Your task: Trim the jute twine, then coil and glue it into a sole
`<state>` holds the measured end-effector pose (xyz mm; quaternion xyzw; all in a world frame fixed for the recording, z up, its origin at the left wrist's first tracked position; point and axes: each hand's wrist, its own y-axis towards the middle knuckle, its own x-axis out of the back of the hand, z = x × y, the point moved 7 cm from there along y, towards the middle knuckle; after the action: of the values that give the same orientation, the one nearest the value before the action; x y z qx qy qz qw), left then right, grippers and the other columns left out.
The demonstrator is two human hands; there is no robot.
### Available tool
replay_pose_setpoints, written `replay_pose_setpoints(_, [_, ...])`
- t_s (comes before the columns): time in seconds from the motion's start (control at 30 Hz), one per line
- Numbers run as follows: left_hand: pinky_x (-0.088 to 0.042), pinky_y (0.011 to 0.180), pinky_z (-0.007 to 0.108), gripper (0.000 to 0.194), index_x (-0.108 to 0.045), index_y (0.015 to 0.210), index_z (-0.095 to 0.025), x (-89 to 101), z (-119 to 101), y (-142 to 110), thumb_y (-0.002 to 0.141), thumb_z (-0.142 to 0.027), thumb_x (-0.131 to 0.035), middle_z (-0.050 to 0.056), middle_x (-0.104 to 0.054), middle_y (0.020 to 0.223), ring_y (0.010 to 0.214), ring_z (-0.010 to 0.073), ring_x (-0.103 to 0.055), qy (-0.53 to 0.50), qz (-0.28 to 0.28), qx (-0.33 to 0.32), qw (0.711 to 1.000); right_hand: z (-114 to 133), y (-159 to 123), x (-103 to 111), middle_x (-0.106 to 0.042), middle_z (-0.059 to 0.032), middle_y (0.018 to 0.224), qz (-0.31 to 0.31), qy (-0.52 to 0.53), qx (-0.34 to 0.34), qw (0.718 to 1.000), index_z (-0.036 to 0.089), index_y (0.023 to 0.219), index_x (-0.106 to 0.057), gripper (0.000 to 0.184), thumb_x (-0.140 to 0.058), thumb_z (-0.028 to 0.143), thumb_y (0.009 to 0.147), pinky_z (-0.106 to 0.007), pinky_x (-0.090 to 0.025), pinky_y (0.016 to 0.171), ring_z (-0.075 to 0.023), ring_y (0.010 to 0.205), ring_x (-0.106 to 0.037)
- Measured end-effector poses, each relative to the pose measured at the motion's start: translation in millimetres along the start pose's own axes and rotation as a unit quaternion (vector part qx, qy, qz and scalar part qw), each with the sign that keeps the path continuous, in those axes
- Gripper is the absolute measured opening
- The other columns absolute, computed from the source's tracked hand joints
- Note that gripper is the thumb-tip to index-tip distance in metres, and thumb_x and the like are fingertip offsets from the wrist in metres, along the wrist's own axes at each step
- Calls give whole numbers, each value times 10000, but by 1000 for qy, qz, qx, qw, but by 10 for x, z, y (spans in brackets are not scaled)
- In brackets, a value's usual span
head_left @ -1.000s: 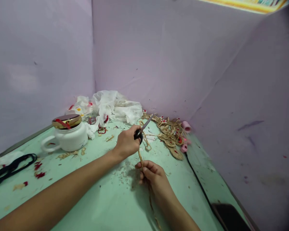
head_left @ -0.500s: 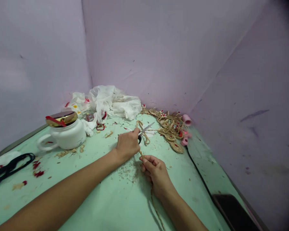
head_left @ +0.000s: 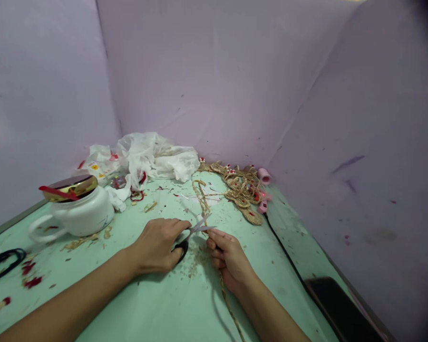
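Note:
My left hand [head_left: 160, 247] is closed on the black handles of a pair of scissors [head_left: 196, 229]. The blades are spread, with their tips close to the fingertips of my right hand [head_left: 230, 256]. Those fingers pinch a braided straw-coloured cord [head_left: 228, 304]. One length of it hangs from under the hand to the front edge of the view; beyond the blades, a looped straw cord [head_left: 202, 194] lies on the table. Whether a blade touches the cord I cannot tell.
Woven straw pieces [head_left: 240, 190] with red and white bits are heaped at the back. A white mug [head_left: 87, 213] with a gold lid stands left, near crumpled white plastic [head_left: 157, 154]. Right are a pink device [head_left: 263, 205] with a black cable and a dark phone [head_left: 338, 308]. Scraps litter the green table.
My left hand has moved back and left, turning the scissors so their spread blades point at the cord by my right fingers. The view has shifted slightly right.

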<state>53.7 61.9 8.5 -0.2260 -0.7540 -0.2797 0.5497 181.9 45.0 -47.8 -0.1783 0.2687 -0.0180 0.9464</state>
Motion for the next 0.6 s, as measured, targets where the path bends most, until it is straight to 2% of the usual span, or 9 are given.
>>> replay_pose_setpoints(0.1, [-398, 694, 333, 455, -489, 1130, -212, -47, 9, 20, 676, -228, -473, 66, -603, 933, 808, 228, -557, 48, 11, -22, 999, -5, -20, -40, -399, 95, 452, 20, 10, 0, 1000, 115, 813, -609, 272, -677, 227, 574, -141, -40, 334, 15, 343, -118])
replay_pose_setpoints(0.17, [-405, 686, 342, 480, -474, 1160, -208, -57, 22, 31, 681, -230, -466, 71, -595, 949, 805, 230, -556, 58, 13, -30, 998, -9, -34, -59, -379, 101, 453, 32, 8, -4, 999, 111, 887, -620, 315, -654, 203, 588, -143, -38, 337, 11, 349, -111])
replay_pose_setpoints(0.27, [-412, 673, 350, 499, -464, 1183, -199, -67, 30, 24, 685, -229, -460, 77, -592, 944, 787, 231, -556, 66, 8, -36, 997, 2, -51, -75, -386, 91, 460, 44, -1, 3, 999, 108, 898, -629, 310, -645, 216, 608, -150, -38, 341, 4, 353, -128])
replay_pose_setpoints(0.4, [-414, 663, 349, 497, -462, 1193, -201, -74, 24, 13, 697, -218, -449, 80, -593, 937, 776, 228, -557, 74, 3, -43, 996, 18, -61, -77, -403, 87, 443, 41, -1, 1, 999, 118, 843, -621, 261, -639, 211, 600, -158, -35, 339, 1, 346, -127])
replay_pose_setpoints(0.6, [-401, 632, 323, 494, -471, 1184, -211, -63, -5, 9, 692, -186, -440, 62, -590, 877, 743, 210, -551, 78, 20, -60, 995, 40, -66, -113, -362, 98, 422, 64, 14, -13, 998, 144, 657, -552, 96, -566, 129, 563, -158, -18, 334, 1, 351, -85])
